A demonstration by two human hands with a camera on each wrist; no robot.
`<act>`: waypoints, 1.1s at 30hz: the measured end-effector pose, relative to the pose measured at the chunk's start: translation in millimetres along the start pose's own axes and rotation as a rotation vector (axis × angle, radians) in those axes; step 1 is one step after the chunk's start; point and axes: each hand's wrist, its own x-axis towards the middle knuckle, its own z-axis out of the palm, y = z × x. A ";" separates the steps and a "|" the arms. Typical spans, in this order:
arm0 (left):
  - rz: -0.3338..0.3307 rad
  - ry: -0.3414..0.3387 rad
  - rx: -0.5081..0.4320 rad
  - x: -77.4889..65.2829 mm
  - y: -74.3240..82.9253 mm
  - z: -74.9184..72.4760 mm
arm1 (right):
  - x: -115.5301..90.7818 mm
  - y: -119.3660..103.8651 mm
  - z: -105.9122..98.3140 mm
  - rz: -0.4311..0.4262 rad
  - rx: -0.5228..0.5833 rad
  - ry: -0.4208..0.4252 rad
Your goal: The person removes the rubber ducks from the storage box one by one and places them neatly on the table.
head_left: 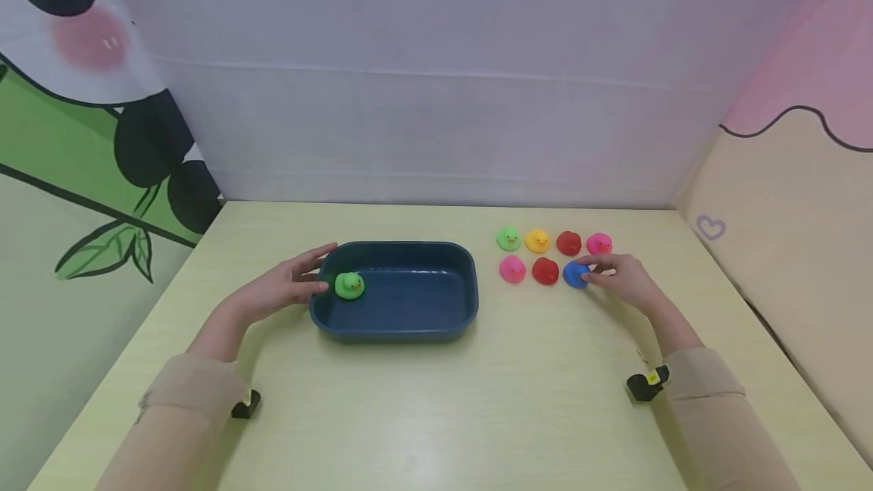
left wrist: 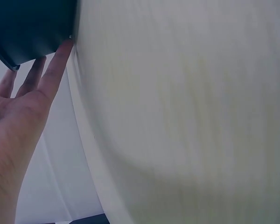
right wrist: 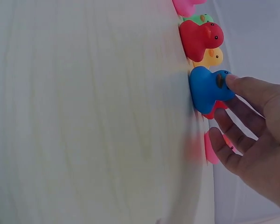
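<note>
At the left end of a dark blue rectangular tray [head_left: 423, 290], my left hand [head_left: 276, 290] rests its thumb and fingertips on the rim and outer wall. Its fingers are stretched out against the wall in the left wrist view. Inside the tray, near that end, sits a green toy duck [head_left: 349, 286]. My right hand [head_left: 624, 279] pinches a blue toy duck [right wrist: 204, 88] by the head between thumb and index finger. The other fingers of that hand are loosely bent beside a pink duck [right wrist: 211, 148]. The blue duck is at the right end of the front row.
Beside the blue duck, a red duck [head_left: 546, 271] and a pink duck [head_left: 513, 269] stand in front. Behind them are a green duck [head_left: 508, 239], a yellow duck [head_left: 537, 241] and another red duck [head_left: 569, 243]. A pale wall covering [head_left: 436, 135] rises behind the wooden table [head_left: 409, 415].
</note>
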 end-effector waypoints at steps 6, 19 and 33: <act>0.005 -0.013 -0.024 1.3 -0.2 -0.3 | 1.4 -0.6 -0.3 -0.003 -0.009 -0.017; -0.033 -0.025 -0.030 1.3 7.6 2.1 | -4.3 -1.7 -8.4 -0.039 -0.020 0.042; -0.048 -0.037 -0.068 4.6 1.7 -1.0 | -9.8 -37.0 -16.8 -0.080 0.008 0.082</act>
